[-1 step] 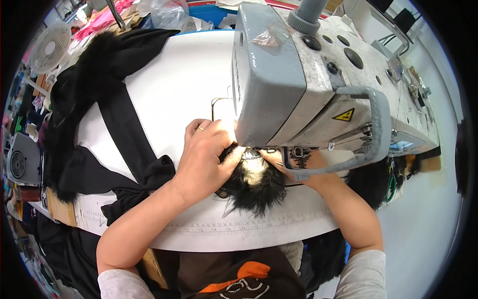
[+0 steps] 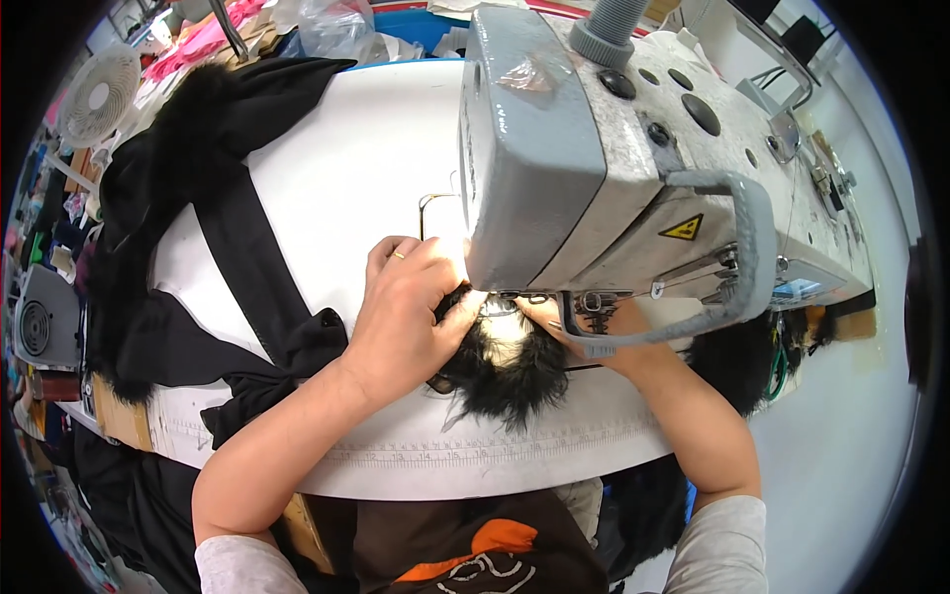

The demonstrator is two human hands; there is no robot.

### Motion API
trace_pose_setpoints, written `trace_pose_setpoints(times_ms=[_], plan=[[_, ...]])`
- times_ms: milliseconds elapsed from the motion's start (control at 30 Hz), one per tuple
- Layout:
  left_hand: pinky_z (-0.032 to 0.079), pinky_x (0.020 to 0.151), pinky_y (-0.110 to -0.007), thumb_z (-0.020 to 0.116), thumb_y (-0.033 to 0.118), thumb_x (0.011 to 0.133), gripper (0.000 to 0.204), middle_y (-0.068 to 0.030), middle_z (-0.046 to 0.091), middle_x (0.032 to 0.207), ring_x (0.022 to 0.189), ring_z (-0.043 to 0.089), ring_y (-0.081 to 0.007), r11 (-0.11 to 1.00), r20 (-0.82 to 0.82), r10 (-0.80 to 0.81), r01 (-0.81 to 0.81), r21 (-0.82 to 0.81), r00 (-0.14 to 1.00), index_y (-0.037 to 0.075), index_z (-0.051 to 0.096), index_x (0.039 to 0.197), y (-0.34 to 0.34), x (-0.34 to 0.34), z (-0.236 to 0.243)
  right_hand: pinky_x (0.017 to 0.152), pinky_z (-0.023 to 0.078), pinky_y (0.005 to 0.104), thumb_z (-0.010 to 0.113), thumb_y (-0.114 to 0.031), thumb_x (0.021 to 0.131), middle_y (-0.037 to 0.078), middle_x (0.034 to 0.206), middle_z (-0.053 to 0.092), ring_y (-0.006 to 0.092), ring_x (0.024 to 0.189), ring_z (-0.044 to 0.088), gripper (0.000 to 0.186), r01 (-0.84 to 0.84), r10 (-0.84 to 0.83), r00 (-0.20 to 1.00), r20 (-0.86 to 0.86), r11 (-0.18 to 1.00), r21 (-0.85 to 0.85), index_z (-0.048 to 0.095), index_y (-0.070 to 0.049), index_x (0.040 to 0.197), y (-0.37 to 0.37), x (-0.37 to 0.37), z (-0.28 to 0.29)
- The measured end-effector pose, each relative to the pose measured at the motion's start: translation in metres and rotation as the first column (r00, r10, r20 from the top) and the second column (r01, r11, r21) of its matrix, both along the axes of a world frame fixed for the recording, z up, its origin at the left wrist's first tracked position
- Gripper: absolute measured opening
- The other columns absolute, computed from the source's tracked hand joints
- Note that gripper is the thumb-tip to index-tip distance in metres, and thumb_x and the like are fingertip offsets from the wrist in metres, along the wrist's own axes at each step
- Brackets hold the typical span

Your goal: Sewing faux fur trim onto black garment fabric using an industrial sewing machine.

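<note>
A small piece of black fur (image 2: 529,381) with a pale inner side lies bent into a curve, its far edge at the needle area of the sewing machine (image 2: 539,168). My left hand (image 2: 406,302) is closed on its left side, thumb pressing beside the lit needle area. On the other side my right hand (image 2: 623,332) pinches the piece, thumb tip at its edge. The machine head and its grey guard bar (image 2: 757,257) hide most of the right fingers. Bright lamp light washes out the fur's middle.
To the left, a black garment with fur trim (image 2: 233,238) is spread over the white table (image 2: 346,129). Black fur (image 2: 727,361) and green-handled scissors (image 2: 779,361) lie at the right. A white fan (image 2: 99,94) stands far left. Ruler markings run along the table's near edge.
</note>
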State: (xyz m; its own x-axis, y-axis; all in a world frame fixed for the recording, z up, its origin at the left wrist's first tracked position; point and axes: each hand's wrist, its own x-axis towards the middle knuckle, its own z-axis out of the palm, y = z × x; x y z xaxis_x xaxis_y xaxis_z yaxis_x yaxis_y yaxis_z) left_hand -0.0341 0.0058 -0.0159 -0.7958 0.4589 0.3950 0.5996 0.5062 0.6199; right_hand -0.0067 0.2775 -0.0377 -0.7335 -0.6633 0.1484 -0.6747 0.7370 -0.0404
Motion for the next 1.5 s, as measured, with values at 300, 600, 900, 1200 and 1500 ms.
trace_pose_setpoints(times_ms=[300,600,900,1200,1500], plan=[[0.039,0.112,-0.05,0.077,0.007,0.086,0.014,-0.008,0.067,0.105,0.103,0.062,-0.0312,0.999,-0.036,0.035,-0.037,-0.039,0.999,0.003,0.073,0.099,0.0,0.001,0.0,0.109,0.05,0.0503,0.061,-0.039,0.105,0.012,0.132,0.074,0.0377,0.121,0.068,0.04,0.282,-0.208,0.902,0.379,0.947,-0.151,0.073,-0.012,0.131,-0.009,-0.003,0.009],[0.039,0.114,-0.051,0.078,0.008,0.087,0.011,-0.0086,0.068,0.107,0.101,0.062,-0.0319,0.999,-0.066,0.052,-0.051,0.013,0.996,0.003,0.068,0.089,0.004,-0.002,-0.002,0.108,0.052,0.0466,0.06,-0.024,0.106,0.01,0.13,0.075,0.0324,0.122,0.069,0.03,0.368,-0.317,0.845,0.431,0.929,-0.038,0.073,-0.017,0.132,-0.015,-0.002,0.012],[0.043,0.111,-0.051,0.08,0.008,0.086,0.014,-0.0094,0.064,0.1,0.098,0.061,-0.0332,0.999,-0.128,0.049,-0.048,0.01,0.991,0.003,0.067,0.087,0.004,0.003,-0.002,0.077,0.06,0.0469,0.071,-0.025,0.09,0.007,0.111,0.077,0.0332,0.096,0.076,0.029,0.066,-0.081,0.984,-0.158,0.993,-0.097,0.075,-0.023,0.119,-0.004,-0.004,-0.022],[0.044,0.108,-0.05,0.081,0.012,0.087,0.013,-0.0089,0.061,0.095,0.096,0.058,-0.0324,0.996,-0.113,-0.056,0.048,-0.07,0.992,0.006,0.071,0.091,-0.008,0.007,-0.004,0.087,0.058,0.0366,0.077,-0.017,0.096,0.007,0.113,0.079,0.024,0.099,0.075,0.024,0.39,-0.192,0.877,0.44,0.819,-0.42,0.079,-0.012,0.12,-0.033,0.003,0.029],[0.038,0.119,-0.053,0.083,0.012,0.087,0.017,-0.006,0.064,0.1,0.104,0.061,-0.0298,0.985,-0.024,-0.15,0.147,-0.085,0.988,0.009,0.076,0.102,-0.017,0.02,0.008,0.08,0.053,0.0436,0.078,-0.038,0.095,0.006,0.102,0.078,0.0329,0.092,0.072,0.023,0.127,0.034,0.962,0.272,0.825,-0.551,0.078,-0.017,0.106,-0.02,0.005,0.021]])
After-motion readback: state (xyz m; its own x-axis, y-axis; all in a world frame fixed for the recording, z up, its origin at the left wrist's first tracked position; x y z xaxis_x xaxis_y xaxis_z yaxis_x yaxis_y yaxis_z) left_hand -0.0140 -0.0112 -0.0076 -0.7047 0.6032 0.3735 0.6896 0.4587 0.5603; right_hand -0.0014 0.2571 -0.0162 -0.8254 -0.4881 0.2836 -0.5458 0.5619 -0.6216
